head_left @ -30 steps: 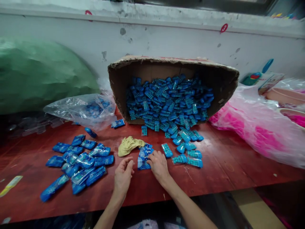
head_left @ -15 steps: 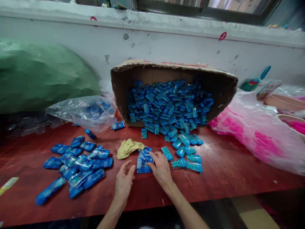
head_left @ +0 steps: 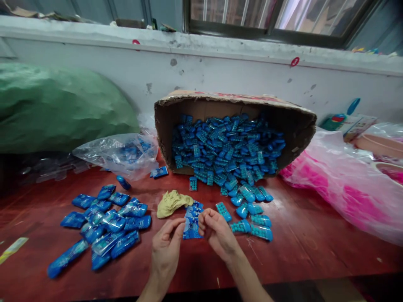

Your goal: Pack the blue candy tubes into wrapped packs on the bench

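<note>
Blue printed cards [head_left: 191,228] lie in a small stack on the red table, between my two hands. My left hand [head_left: 168,247] is at the left edge of the cards, thumb and forefinger pressed together; what they pinch, if anything, is too small to make out. On the other side, my right hand [head_left: 218,233] is closed with its fingers curled in, and whatever is inside is hidden. A lump of yellow-green putty [head_left: 171,204] rests against the top of the cards. Several small blue packs with turquoise beads [head_left: 261,233] lie right of my right hand.
A cardboard box [head_left: 163,130] on its side spills many blue packs. Filled blue pouches [head_left: 113,220] are piled at left. Behind them are a clear plastic bag [head_left: 94,151] and a large green sack [head_left: 63,109]. A bag of pink material [head_left: 343,188] sits at right.
My right hand has come off the cards and its fingers have curled in. My left thumb and forefinger have closed together beside the cards. The view has tilted up slightly.
</note>
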{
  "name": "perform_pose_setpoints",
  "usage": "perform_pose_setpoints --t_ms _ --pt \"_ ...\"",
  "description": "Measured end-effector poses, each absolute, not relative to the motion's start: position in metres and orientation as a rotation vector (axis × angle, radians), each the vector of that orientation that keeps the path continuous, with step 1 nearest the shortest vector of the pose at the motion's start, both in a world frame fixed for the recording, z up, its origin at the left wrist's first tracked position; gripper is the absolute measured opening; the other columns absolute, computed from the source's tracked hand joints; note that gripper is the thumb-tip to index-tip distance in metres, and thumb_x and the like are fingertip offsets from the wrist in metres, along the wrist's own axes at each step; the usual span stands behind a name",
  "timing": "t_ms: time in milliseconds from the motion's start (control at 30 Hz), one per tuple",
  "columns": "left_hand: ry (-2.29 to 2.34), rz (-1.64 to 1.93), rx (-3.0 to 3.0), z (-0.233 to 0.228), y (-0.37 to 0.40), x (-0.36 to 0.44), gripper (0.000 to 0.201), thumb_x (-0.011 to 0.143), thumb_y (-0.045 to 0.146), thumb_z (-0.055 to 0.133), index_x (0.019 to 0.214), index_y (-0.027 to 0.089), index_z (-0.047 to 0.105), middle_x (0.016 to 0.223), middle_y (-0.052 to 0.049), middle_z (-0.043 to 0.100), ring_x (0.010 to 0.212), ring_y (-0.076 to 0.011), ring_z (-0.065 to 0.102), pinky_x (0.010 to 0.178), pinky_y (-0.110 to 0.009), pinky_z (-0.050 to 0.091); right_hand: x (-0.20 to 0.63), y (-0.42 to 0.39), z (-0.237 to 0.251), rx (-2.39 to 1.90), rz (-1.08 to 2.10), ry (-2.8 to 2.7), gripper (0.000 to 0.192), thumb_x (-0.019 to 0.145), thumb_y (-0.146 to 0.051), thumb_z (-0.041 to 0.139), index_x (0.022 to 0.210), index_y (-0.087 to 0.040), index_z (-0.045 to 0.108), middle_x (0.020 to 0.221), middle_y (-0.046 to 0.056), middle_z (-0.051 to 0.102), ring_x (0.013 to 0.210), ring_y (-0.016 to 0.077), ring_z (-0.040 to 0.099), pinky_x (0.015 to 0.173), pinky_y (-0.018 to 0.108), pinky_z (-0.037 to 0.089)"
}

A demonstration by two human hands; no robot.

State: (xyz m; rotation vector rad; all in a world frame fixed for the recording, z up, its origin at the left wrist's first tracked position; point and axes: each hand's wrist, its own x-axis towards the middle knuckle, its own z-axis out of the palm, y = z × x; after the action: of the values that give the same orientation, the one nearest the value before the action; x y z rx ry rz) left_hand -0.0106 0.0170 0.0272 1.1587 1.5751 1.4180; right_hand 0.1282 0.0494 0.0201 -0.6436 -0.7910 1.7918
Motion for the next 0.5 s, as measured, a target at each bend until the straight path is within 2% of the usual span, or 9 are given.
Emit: perform_pose_setpoints --t_ms 100,167,233,333,400,500 --pt "1.467 1.334 1.014 0.037 0.011 0.002 0.018 0.060 0.034 0.066 0.067 0.017 0.067 0.064 -0.002 0.065 0.059 -0.0149 0.057 0.053 -0.024 0.045 0.132 0.033 0.022 -0.618 1.637 -0.873 0.025 0.071 -0.039 0.064 0.069 -0.020 0.048 0.067 -0.003 0.042 0.057 0.0100 0.041 0.054 0.023 0.039" --pt "1.323 1.226 0.822 0.042 0.007 0.007 0.021 0.056 0.034 0.069 0.067 0.016 0.067 0.054 0.000 0.061 0.045 -0.0097 0.049 0.043 -0.020 0.039 0.137 0.024 0.025 -0.677 1.396 -1.137 0.017 0.076 -0.036 0.060 0.070 -0.021 0.054 0.068 -0.002 0.043 0.062 0.0120 0.045 0.059 0.026 0.041" --pt "1.131 1.125 0.644 0.047 0.001 0.009 0.024 0.056 0.035 0.071 0.069 0.015 0.065 0.052 0.001 0.059 0.041 -0.0071 0.045 0.039 -0.018 0.035 0.145 0.016 0.029 -0.734 1.104 -1.474 0.008 0.082 -0.027 0.054 0.080 -0.024 0.062 0.074 0.000 0.046 0.070 0.0135 0.049 0.065 0.027 0.043" --pt "0.899 1.001 0.485 0.054 -0.010 0.006 0.022 0.060 0.034 0.070 0.068 0.015 0.061 0.053 0.001 0.058 0.042 -0.0077 0.049 0.039 -0.018 0.036 0.159 0.008 0.034 -0.718 0.660 -1.902 0.026 0.085 -0.017 0.047 0.104 -0.028 0.060 0.093 0.004 0.050 0.085 0.0163 0.052 0.072 0.031 0.045" --pt "0.834 0.950 0.456 0.056 -0.016 0.002 0.020 0.060 0.030 0.070 0.067 0.016 0.059 0.051 0.001 0.058 0.042 -0.0085 0.051 0.040 -0.018 0.038 0.168 0.004 0.036 -0.665 0.397 -2.110 0.033 0.084 -0.015 0.045 0.112 -0.029 0.056 0.105 0.007 0.051 0.092 0.0186 0.052 0.074 0.033 0.045" --pt "0.826 0.902 0.485 0.057 -0.021 -0.004 0.016 0.062 0.024 0.069 0.065 0.016 0.056 0.052 0.001 0.060 0.045 -0.0102 0.056 0.045 -0.020 0.042 0.176 0.003 0.041 -0.634 0.137 -2.362 0.036 0.084 -0.016 0.045 0.117 -0.030 0.052 0.108 0.008 0.054 0.086 0.0189 0.052 0.069 0.033 0.043"
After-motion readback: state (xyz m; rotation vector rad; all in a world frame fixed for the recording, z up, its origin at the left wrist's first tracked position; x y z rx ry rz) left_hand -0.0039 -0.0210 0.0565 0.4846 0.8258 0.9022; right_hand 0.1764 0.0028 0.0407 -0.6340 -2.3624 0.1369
